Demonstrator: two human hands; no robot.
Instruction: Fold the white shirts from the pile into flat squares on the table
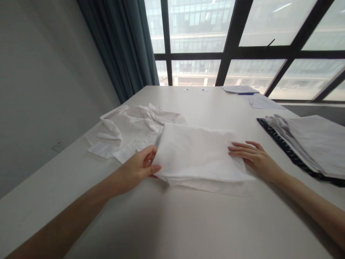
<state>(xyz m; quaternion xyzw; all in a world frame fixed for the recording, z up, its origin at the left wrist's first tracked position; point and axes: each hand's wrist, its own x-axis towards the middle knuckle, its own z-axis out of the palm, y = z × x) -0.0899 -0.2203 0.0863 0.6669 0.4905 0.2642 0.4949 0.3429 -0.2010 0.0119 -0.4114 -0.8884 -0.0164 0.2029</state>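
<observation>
A white shirt (194,151) lies partly folded on the white table (188,223), its collar and sleeves (126,126) still spread out to the left. My left hand (137,167) pinches the left edge of the folded part between thumb and fingers. My right hand (253,154) rests flat at the fold's right edge, fingers stretched out and touching the cloth.
A stack of folded grey and striped garments (309,144) lies at the right. Papers and a blue pen (246,91) sit at the far end by the window. A dark curtain (121,46) hangs at the back left; a wall runs along the left.
</observation>
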